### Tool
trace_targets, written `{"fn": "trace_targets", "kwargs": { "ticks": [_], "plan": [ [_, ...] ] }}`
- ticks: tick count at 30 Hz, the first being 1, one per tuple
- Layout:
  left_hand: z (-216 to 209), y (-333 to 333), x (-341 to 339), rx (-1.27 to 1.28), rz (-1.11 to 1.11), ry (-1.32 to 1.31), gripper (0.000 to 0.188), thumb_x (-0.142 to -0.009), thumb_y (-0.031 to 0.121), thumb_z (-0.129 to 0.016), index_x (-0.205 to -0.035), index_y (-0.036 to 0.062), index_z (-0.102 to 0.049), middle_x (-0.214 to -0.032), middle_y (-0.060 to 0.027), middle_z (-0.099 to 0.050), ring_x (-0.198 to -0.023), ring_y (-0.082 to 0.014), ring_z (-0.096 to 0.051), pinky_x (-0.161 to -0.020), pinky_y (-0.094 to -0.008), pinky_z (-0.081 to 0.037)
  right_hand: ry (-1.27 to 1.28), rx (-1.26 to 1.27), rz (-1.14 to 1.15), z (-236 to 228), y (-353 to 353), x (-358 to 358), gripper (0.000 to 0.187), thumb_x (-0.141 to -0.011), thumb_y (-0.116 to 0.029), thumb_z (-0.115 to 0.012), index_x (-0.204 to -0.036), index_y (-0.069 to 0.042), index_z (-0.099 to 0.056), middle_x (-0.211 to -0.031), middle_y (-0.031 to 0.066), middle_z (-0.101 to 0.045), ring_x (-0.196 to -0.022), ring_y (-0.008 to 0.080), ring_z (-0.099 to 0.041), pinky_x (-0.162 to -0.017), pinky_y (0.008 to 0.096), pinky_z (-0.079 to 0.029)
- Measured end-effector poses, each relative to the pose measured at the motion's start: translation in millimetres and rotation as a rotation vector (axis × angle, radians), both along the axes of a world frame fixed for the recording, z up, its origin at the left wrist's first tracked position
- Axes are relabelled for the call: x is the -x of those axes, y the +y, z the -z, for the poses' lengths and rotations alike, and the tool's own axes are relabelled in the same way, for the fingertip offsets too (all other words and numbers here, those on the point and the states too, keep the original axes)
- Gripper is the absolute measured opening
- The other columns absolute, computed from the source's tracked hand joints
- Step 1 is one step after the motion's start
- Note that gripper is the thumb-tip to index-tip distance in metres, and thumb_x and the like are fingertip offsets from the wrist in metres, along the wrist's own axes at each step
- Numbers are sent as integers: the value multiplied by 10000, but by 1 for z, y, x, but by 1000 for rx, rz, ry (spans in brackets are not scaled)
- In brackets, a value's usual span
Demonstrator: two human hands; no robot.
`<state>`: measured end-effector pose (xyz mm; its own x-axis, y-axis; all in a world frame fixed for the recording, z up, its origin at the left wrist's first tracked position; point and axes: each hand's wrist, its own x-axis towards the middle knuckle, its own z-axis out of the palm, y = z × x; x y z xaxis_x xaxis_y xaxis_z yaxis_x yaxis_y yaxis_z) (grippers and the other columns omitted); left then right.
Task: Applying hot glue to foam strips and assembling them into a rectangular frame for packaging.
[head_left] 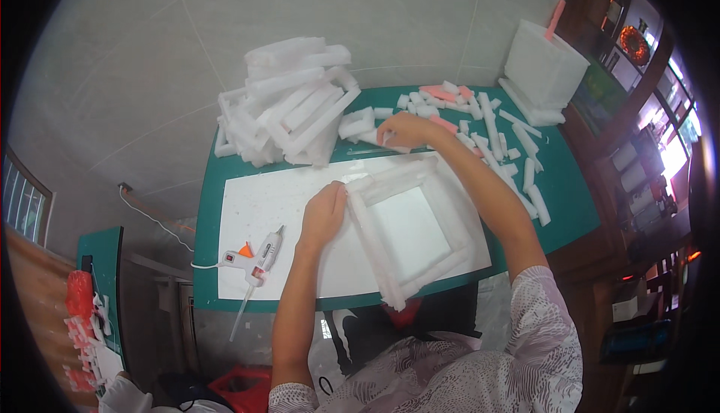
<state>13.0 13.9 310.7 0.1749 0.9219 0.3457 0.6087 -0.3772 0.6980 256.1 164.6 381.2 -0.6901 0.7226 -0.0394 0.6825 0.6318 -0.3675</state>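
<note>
A rectangular frame of white foam strips (pixel 371 246) lies on the white board (pixel 300 285) in front of me. My left hand (pixel 324 214) has its fingers closed on the frame's upper left corner. Beyond the frame, my right hand (pixel 405 131) reaches to the far part of the table, fingers bent down among white foam pieces (pixel 358 122). What those fingers hold is mostly hidden; a pale edge shows under them. A white glue gun (pixel 259 258) with an orange trigger and a clear glue stick lies left of my left forearm.
A tall pile of white foam frames (pixel 289 105) stands at the back left of the green table (pixel 566 195). Loose white and pink foam offcuts (pixel 491 132) cover the right side. A white foam block (pixel 544 68) stands at the back right. The glue gun's cord (pixel 204 266) runs off leftward.
</note>
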Motion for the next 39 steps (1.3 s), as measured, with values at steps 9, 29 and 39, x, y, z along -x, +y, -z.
{"fn": "trace_targets", "kwargs": {
  "ticks": [9,29,39],
  "plan": [
    [0,1,0,-11,16,-24,280,-979,222,-398,-983,-2,-567,-925,-241,-600,-885,-430,-565,-776,-461,-445,217,-282,271,-31,-32,-83,208,-815,-3,-560,-965,-81,-680,-1037,148,-651,-983,325,-592,-889,387,-451],
    [-6,-5,-8,38,-31,-95,293,-967,193,-389,-942,-47,-556,-873,-271,-584,-853,-444,-540,-778,-453,-424,693,-527,809,13,-145,-161,423,-834,-111,-622,-1242,-56,-526,-1115,151,-626,-946,279,-598,-856,344,-459],
    [-1,-3,-2,423,-12,-400,402,-1023,326,-325,-966,17,-576,-773,-100,-578,-505,-110,-568,-413,-255,-413,1445,500,713,51,-190,-130,378,-898,-49,-549,-1266,-38,-467,-1080,101,-612,-1005,225,-620,-871,295,-489]
  ]
}}
